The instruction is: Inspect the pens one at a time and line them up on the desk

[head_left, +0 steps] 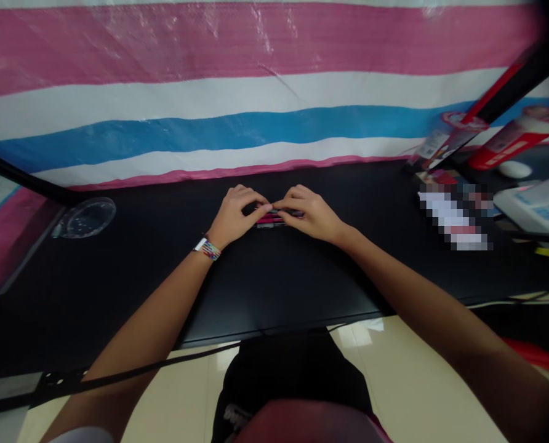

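My left hand (236,213) and my right hand (312,214) meet over the middle of the black desk (274,277). Between them lies a small bundle of slim pens (269,218), pink and dark with a clear or grey end, side by side across my view. Thumb and fingers of each hand are closed at the bundle's upper side, with the fingertips nearly touching. Parts of the pens are hidden under my fingers, so their number is unclear. A woven, multicoloured band (207,248) circles my left wrist.
A clear plastic lid or shallow bowl (88,218) sits at the left. On the right stand a drink cup (450,138) with a red straw, a red-and-white cup (509,144), a white rounded object (515,170) and papers (454,218). A striped sheet (237,132) hangs behind the desk.
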`<control>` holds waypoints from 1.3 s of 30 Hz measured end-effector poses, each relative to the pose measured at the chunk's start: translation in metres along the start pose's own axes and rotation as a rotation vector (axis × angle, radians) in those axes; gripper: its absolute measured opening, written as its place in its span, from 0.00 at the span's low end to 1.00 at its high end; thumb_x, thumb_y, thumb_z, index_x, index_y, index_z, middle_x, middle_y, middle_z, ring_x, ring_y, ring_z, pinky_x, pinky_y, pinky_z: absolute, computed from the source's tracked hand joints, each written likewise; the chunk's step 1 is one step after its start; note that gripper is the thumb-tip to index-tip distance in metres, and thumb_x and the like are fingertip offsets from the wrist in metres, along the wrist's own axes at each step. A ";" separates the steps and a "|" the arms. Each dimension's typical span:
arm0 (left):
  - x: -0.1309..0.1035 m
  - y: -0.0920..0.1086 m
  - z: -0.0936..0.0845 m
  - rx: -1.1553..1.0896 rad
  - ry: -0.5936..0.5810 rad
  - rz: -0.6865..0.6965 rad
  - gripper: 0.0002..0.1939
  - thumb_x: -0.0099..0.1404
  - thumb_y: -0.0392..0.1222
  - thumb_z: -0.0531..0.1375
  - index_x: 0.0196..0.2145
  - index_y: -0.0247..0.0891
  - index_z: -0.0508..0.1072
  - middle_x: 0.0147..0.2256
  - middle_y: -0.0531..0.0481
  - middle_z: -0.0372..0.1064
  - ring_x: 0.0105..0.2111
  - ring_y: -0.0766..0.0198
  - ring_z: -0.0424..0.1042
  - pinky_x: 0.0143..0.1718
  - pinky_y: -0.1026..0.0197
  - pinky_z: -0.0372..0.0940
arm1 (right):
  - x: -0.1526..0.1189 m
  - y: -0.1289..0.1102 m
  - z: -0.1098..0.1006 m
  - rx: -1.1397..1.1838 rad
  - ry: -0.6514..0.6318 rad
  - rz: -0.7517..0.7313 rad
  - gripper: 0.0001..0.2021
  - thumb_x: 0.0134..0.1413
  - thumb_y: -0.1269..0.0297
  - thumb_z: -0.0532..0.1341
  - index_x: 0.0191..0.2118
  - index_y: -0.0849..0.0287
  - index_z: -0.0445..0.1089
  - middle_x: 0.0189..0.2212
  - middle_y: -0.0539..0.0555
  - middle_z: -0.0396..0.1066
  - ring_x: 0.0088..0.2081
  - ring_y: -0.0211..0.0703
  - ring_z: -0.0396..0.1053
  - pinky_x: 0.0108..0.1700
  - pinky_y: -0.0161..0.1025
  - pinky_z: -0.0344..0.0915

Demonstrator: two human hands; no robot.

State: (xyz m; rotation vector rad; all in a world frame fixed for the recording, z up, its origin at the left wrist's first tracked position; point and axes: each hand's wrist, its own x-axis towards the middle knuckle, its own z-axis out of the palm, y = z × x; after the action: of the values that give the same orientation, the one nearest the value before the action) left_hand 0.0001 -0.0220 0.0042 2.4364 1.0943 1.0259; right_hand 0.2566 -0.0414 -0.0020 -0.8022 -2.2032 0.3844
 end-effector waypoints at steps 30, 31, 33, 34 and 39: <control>0.000 -0.011 0.004 -0.095 0.093 -0.125 0.14 0.81 0.48 0.58 0.36 0.44 0.74 0.34 0.50 0.75 0.38 0.57 0.74 0.44 0.52 0.68 | 0.004 0.040 -0.009 0.656 0.321 0.534 0.12 0.54 0.55 0.79 0.41 0.54 0.88 0.37 0.56 0.85 0.37 0.49 0.78 0.48 0.54 0.79; 0.000 -0.011 0.004 -0.092 0.087 -0.122 0.14 0.81 0.48 0.58 0.35 0.44 0.73 0.34 0.50 0.74 0.38 0.57 0.74 0.44 0.52 0.67 | 0.004 0.039 -0.008 0.662 0.322 0.546 0.12 0.53 0.55 0.79 0.41 0.54 0.88 0.37 0.56 0.85 0.37 0.49 0.78 0.48 0.54 0.79; 0.001 -0.011 0.004 -0.085 0.072 -0.118 0.15 0.81 0.48 0.57 0.35 0.44 0.72 0.34 0.50 0.73 0.38 0.57 0.73 0.44 0.52 0.67 | 0.005 0.038 -0.008 0.683 0.328 0.572 0.12 0.52 0.55 0.79 0.41 0.54 0.88 0.37 0.57 0.85 0.38 0.50 0.78 0.48 0.54 0.80; 0.001 -0.011 0.004 -0.081 0.065 -0.117 0.16 0.81 0.48 0.57 0.34 0.44 0.71 0.33 0.50 0.73 0.38 0.57 0.73 0.44 0.52 0.66 | 0.005 0.037 -0.007 0.698 0.330 0.583 0.12 0.52 0.55 0.79 0.41 0.55 0.88 0.37 0.57 0.85 0.38 0.51 0.79 0.48 0.54 0.80; 0.000 -0.011 0.004 -0.052 0.078 -0.119 0.14 0.81 0.50 0.58 0.36 0.44 0.73 0.34 0.49 0.74 0.36 0.57 0.73 0.43 0.52 0.68 | 0.006 0.035 -0.008 0.766 0.337 0.631 0.13 0.50 0.56 0.80 0.39 0.57 0.87 0.38 0.59 0.85 0.40 0.50 0.79 0.45 0.51 0.80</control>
State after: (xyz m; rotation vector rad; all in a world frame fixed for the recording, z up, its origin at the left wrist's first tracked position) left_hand -0.0034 -0.0145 -0.0039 2.2783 1.2068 1.1052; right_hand 0.2740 -0.0109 -0.0104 -0.9972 -1.2772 1.2092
